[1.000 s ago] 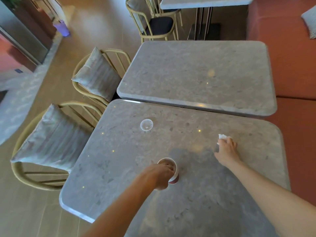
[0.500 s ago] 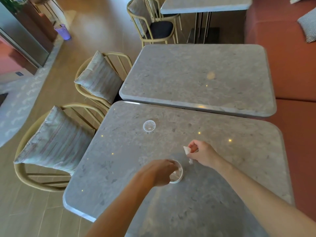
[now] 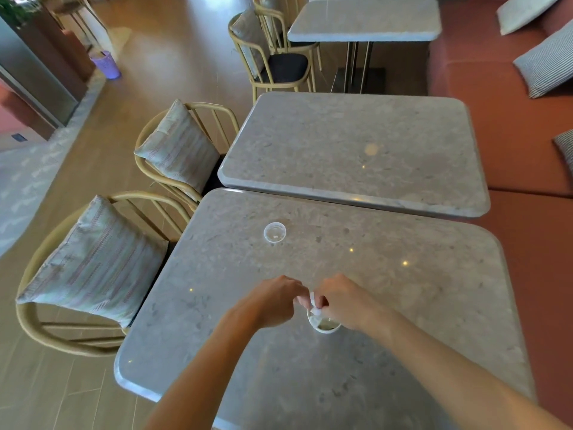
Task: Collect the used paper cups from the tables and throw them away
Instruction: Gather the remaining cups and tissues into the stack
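A paper cup [image 3: 324, 324] stands on the near grey stone table [image 3: 403, 305], mostly hidden under my hands. My left hand [image 3: 273, 302] grips its left side. My right hand [image 3: 341, 301] is right over the rim and pinches a small white crumpled tissue [image 3: 314, 307] at the cup's mouth. A clear plastic lid [image 3: 274, 232] lies flat on the same table, farther away and to the left of the hands.
A second grey table [image 3: 356, 150] adjoins the far edge, a third [image 3: 366, 20] stands beyond. Two cushioned wooden chairs [image 3: 93, 268] sit at the left, another chair [image 3: 273, 54] farther back. A red bench [image 3: 527, 150] runs along the right. A purple bin [image 3: 105, 64] stands at far left.
My right hand picked the white tissue up from the table's right part and carried it left to the cup's mouth. My left hand stayed on the cup.
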